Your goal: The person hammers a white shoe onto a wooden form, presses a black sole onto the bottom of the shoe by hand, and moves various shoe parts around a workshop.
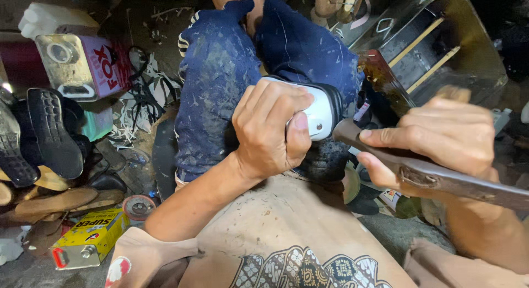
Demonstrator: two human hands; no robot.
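My left hand (270,131) grips a white shoe with a black edge (322,109), pressing it down on my lap between my blue stained trouser legs (217,84). My right hand (441,142) holds a dark metal tool with a wooden handle (435,175). The tool's head touches the shoe's right side near its black rim. Beneath the shoe a dark round block (325,161) shows.
A pink-and-silver tin can (82,65) stands at the upper left, dark shoe soles (41,136) below it. A yellow tin (91,238) lies at the lower left beside a small round lid (138,206). A metal box with wooden sticks (430,51) sits at the upper right.
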